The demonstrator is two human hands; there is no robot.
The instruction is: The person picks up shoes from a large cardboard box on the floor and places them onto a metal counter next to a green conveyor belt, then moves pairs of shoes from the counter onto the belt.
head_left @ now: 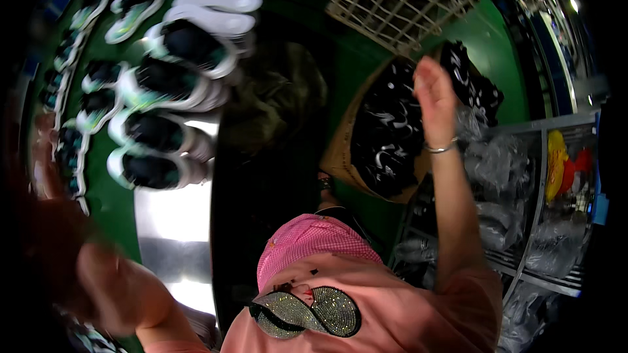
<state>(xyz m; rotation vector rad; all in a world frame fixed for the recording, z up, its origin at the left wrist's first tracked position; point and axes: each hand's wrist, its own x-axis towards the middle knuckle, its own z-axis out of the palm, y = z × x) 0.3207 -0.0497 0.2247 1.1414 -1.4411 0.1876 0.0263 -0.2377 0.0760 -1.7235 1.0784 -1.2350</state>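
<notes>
My right hand (434,91) is raised over a brown carton (341,150), palm partly turned in. Its fingers are stretched with a slight bend, and nothing is in them. A silvery bracelet (441,148) circles that wrist. Inside the carton lies a heap of black pieces with white marks (390,124); the hand looks apart from them. At the lower left, my left hand (104,278) is smeared by motion and partly in shadow, so its fingers cannot be read. Nearest to it is a shiny metal bench (173,212) bearing black, white and mint-green sneakers (154,134).
White shoe soles (216,10) are stacked past the sneakers. More shoes (98,108) stand in rows at the far left. A beige wire basket (405,6) is beyond the carton. To the right, a metal rack (540,150) holds clear plastic-wrapped items (500,163). The floor (504,46) is green.
</notes>
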